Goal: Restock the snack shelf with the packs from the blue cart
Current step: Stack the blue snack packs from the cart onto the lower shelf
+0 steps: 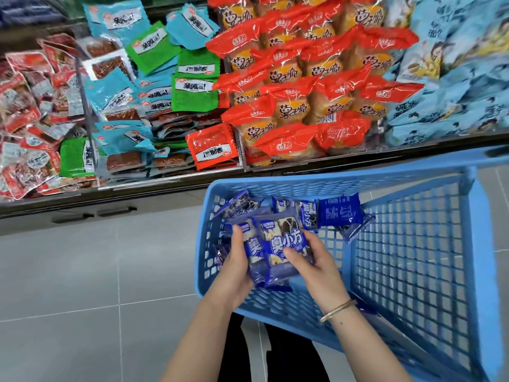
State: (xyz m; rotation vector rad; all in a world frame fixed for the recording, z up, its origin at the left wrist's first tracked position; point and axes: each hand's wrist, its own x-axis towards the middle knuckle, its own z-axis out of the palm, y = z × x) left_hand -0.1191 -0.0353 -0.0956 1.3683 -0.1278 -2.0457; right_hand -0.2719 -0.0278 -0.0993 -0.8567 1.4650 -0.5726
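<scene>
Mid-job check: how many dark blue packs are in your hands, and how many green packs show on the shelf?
Dark blue packs held between left hand and right hand: 2 showing
Green packs on the shelf: 4
Total: 6

Head view looks steeply down, close over blue cart (413,186), shelf (303,164) beyond.

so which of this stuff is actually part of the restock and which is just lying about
In the job: blue cart; dark blue packs gripped by left hand and right hand; loose packs in the cart; snack shelf.

Just there: orange-red packs, green sachets, light blue bags, tiled floor, gold bracelet.
</scene>
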